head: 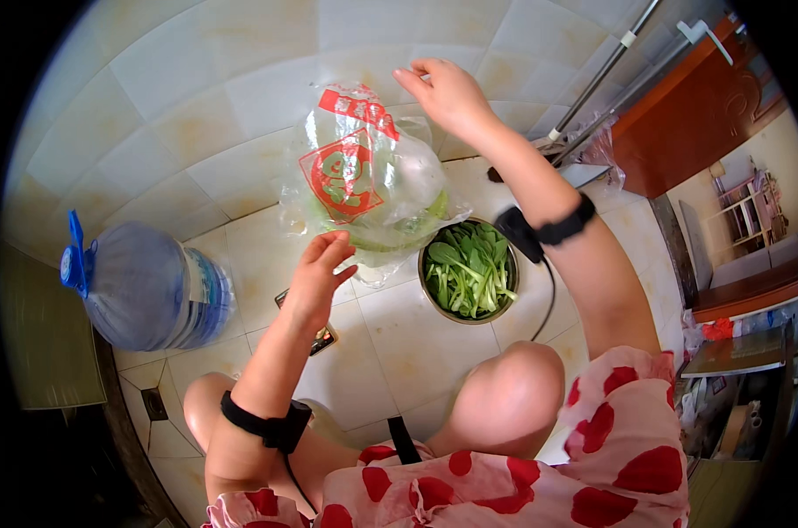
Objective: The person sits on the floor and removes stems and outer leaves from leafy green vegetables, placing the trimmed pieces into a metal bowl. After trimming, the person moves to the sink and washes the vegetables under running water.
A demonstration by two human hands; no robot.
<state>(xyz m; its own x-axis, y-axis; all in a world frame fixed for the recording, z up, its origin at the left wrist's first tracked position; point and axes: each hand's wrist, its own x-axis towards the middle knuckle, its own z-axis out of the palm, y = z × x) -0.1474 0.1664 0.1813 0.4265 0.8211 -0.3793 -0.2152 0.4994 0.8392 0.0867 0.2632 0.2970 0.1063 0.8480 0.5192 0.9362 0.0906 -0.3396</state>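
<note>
A clear plastic bag [405,158] with red printing stands on the tiled floor against the wall, with pale green leafy vegetables showing through it. My left hand [320,274] is at the bag's lower left edge, thumb apart from the fingers; whether the fingertips touch the plastic is unclear. Raised beyond the bag's upper right side, my right hand [445,92] has its fingers loosely bent and nothing visible in it. Close to the bag's lower right, a round metal bowl [512,290] holds cut green leafy vegetables [468,267].
A large blue water jug [145,290] lies at the left. Under my left forearm, a flat dark-edged object [323,340] is partly hidden. Metal poles [597,76] lean by the wooden door [676,112] at right. A floor drain [153,402] is at lower left.
</note>
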